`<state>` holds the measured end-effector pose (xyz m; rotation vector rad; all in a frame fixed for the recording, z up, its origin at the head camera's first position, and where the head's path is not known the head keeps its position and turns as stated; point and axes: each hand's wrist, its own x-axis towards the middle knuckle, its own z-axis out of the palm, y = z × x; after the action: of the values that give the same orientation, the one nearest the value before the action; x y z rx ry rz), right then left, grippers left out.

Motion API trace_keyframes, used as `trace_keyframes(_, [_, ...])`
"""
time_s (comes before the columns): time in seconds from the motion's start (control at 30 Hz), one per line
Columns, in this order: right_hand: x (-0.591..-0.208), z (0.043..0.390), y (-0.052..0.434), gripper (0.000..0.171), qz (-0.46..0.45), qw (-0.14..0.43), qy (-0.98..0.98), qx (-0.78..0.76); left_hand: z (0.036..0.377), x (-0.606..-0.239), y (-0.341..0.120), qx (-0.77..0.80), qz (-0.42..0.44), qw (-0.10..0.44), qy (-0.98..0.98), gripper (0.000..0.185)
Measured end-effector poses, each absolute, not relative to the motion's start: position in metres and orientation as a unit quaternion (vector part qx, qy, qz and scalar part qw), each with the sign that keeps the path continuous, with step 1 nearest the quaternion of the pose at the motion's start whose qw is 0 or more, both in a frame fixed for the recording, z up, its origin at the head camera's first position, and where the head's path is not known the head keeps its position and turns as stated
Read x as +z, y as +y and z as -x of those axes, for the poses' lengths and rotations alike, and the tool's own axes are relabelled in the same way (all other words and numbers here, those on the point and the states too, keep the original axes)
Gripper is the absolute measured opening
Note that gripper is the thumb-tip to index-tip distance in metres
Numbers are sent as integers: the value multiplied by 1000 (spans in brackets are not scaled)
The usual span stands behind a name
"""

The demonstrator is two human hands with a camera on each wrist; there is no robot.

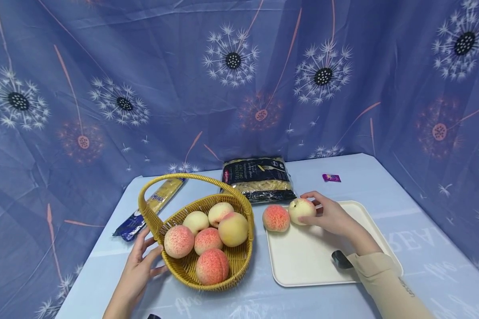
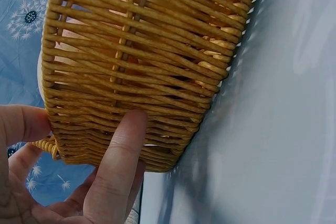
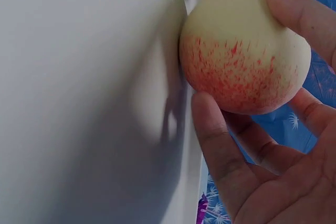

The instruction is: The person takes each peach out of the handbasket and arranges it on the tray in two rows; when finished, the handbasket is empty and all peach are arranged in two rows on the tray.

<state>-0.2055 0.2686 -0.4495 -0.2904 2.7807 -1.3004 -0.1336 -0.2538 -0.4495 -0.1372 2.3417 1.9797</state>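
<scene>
The right hand (image 1: pixel 333 217) is pinching a round, cream-coloured peach with red speckling (image 3: pixel 244 51) between thumb and fingers at the far edge of a white rectangular tray with rounded corners (image 1: pixel 303 266); whether the peach is resting or lifted, I cannot tell. A round red-orange peach (image 1: pixel 276 218) is sitting just left of it, at the tray's far left corner. A black-and-gold plastic bag (image 1: pixel 259 179) is lying close behind. The tray's bare floor is stretching toward its near edge, while a beige sleeve (image 1: pixel 387 279) is crossing the right side. A narrow strip of pale-blue cloth (image 1: pixel 259 266) is separating tray from mustard-yellow woven basket (image 2: pixel 168 40). The left hand (image 1: pixel 137 268), fingers spread, is touching the basket's outer left side.
</scene>
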Motion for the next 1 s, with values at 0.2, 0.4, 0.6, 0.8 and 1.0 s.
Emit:
trace_keyframes(0.2, [-446, 202, 271, 67, 85, 59, 901, -421, 133, -450, -254, 642, 47, 37, 764, 68])
trace_keyframes(0.4, [-446, 202, 272, 69, 82, 75, 899, -423, 133, -450, -254, 643, 48, 38, 764, 68])
trace_keyframes(0.6, [-445, 203, 272, 67, 79, 82, 899, -423, 133, -450, -253, 643, 49, 37, 763, 68])
trace_keyframes(0.8, [-445, 203, 274, 63, 78, 88, 898, -423, 134, -451, -254, 647, 44, 34, 761, 68])
trace_keyframes(1.0, [-446, 205, 275, 69, 77, 98, 894, -430, 134, -451, -254, 649, 42, 33, 759, 68])
